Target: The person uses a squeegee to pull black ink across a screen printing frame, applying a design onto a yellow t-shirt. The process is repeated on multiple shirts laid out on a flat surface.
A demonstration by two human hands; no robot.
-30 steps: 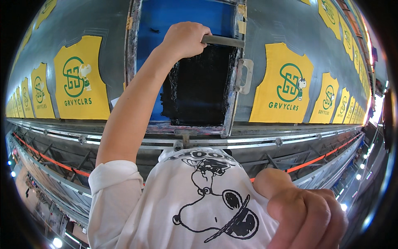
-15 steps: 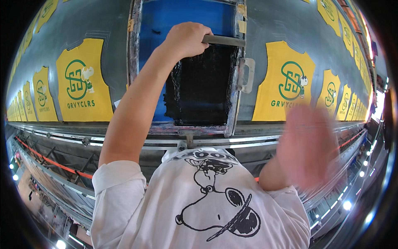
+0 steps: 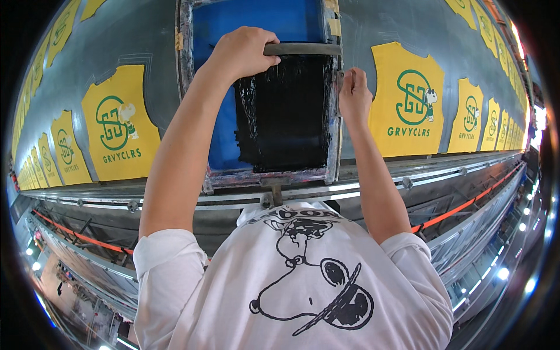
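A silk-screen frame (image 3: 332,125) with taped, ink-stained edges lies in front of me on the long grey table. Blue mesh (image 3: 256,20) fills its upper part, and black ink (image 3: 286,116) covers much of the rest. Across the far edge of the ink rests a grey squeegee (image 3: 309,49). My left hand (image 3: 242,52) is closed around the squeegee's left end. On the frame's right side, my right hand (image 3: 354,96) has its fingers curled around the side handle, which it mostly hides.
Yellow shirt panels with green prints lie along the table on both sides, the nearest being a left panel (image 3: 116,125) and a right panel (image 3: 408,105). A metal rail (image 3: 233,197) runs along the table's near edge. Below it stretches an orange strip (image 3: 466,207).
My right hand, blurred and raised near my shoulder before, has come forward onto the frame's handle. My left hand still holds the squeegee. The view has tilted slightly.
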